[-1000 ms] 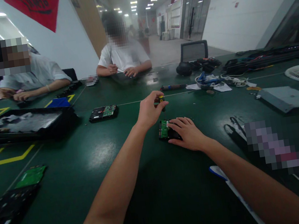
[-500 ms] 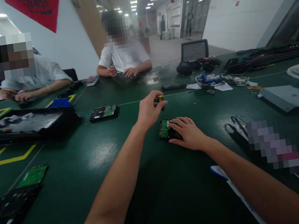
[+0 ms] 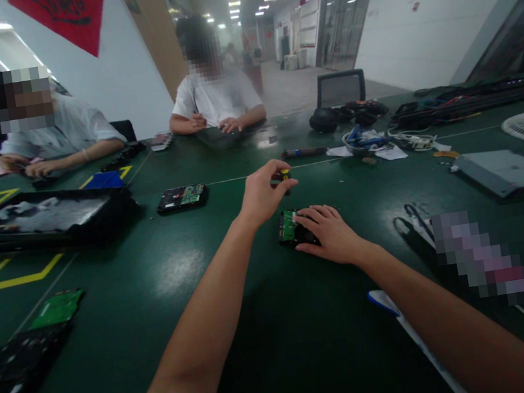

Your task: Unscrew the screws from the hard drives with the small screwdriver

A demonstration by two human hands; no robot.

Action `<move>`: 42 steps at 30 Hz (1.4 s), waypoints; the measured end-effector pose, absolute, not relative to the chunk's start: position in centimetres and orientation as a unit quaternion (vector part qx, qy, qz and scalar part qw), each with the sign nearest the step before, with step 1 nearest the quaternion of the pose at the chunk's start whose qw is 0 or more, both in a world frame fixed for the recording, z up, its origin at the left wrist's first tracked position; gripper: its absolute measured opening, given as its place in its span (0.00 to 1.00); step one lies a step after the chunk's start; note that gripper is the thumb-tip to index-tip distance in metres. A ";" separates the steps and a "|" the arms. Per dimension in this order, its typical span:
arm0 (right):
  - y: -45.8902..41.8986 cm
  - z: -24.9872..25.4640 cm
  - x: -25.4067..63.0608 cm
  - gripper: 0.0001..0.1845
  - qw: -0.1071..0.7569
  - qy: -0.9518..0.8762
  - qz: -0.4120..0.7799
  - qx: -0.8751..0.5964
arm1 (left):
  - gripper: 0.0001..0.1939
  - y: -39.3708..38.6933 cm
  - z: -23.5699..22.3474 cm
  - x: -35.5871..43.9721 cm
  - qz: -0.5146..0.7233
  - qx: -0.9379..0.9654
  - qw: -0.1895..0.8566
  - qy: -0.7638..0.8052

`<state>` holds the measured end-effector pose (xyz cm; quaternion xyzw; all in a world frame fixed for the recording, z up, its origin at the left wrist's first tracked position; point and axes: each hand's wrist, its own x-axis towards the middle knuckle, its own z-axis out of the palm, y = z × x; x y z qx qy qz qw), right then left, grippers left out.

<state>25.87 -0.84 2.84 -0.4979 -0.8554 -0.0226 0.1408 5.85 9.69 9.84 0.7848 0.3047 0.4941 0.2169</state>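
Between the thumb and fingers of my left hand (image 3: 263,189) is a small screwdriver (image 3: 285,174) with a yellow-and-black handle. It is held roughly upright, above and just behind a hard drive (image 3: 289,226); its tip is too small to make out. The drive lies on the green table with its green circuit board facing up. My right hand (image 3: 330,232) rests over the drive's right part, fingers on top and thumb along the near edge, hiding much of it.
Another hard drive (image 3: 182,198) lies left of my hands. Farther left are a black tray (image 3: 49,218) and a row of dark drives (image 3: 17,371). A dark pen-shaped tool (image 3: 304,152), cables (image 3: 366,139) and a metal box (image 3: 509,171) lie beyond and right. Two people sit across.
My left hand has shifted slightly right, and the screwdriver's yellow part has turned a little in its fingers. My right hand stays on the hard drive.
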 end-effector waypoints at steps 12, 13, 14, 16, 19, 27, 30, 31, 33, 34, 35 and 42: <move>-0.8 2.7 26.1 0.33 0.132 -0.862 -0.024 -0.489 | 0.13 9.6 10.0 5.8 0.497 0.784 0.220 0.300; -0.8 2.7 26.1 0.33 0.131 -0.862 -0.023 -0.490 | 0.13 9.6 10.0 5.8 0.497 0.784 0.221 0.299; -0.8 2.7 26.1 0.33 0.130 -0.862 -0.023 -0.490 | 0.13 9.6 10.0 5.8 0.496 0.784 0.223 0.299; -0.8 2.7 26.1 0.33 0.128 -0.862 -0.025 -0.491 | 0.12 9.6 10.0 5.8 0.493 0.785 0.226 0.299; -0.9 2.7 26.1 0.33 0.128 -0.862 -0.030 -0.490 | 0.12 9.5 10.1 5.8 0.491 0.784 0.228 0.303; -1.2 3.0 26.0 0.31 0.126 -0.868 -0.035 -0.478 | 0.12 9.6 10.1 5.8 0.492 0.784 0.227 0.301; -1.3 3.2 25.8 0.29 0.131 -0.873 -0.037 -0.468 | 0.12 9.6 10.1 5.8 0.491 0.785 0.227 0.302; -1.4 3.3 25.7 0.29 0.131 -0.875 -0.036 -0.465 | 0.12 9.6 10.1 5.8 0.492 0.785 0.227 0.301; -1.4 3.4 25.6 0.28 0.129 -0.878 -0.032 -0.460 | 0.12 9.6 10.1 5.9 0.493 0.784 0.229 0.300; -1.4 3.4 25.5 0.28 0.128 -0.879 -0.030 -0.458 | 0.12 9.5 10.1 5.9 0.493 0.784 0.231 0.299; -1.4 3.5 25.5 0.27 0.127 -0.880 -0.028 -0.457 | 0.12 9.5 10.1 5.9 0.494 0.783 0.232 0.299; -1.4 3.7 25.4 0.25 0.131 -0.887 -0.012 -0.442 | 0.12 9.3 10.3 5.9 0.492 0.783 0.238 0.299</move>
